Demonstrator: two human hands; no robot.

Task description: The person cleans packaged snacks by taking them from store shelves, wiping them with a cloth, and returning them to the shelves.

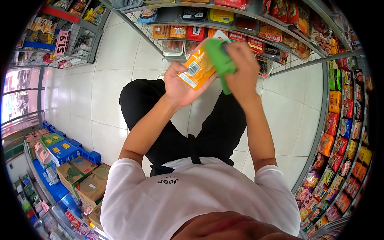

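An orange packet (194, 69) with a white barcode label lies tilted across my left hand (179, 86), whose thumb presses on its lower left corner. My right hand (242, 66) is closed on a green cloth (219, 58), slightly blurred, which lies against the upper right part of the packet. One end of the cloth hangs down below my right hand. Both hands are above my spread knees, just in front of the lower shelf (236, 31) of packaged food.
Shelves of colourful packets (335, 102) curve along the right side. At the left stand cardboard boxes (90, 186) and a blue box (63, 152). Another rack (82, 30) with a pink price sign (61, 43) is at the upper left. Pale floor tiles (108, 108) surround my legs.
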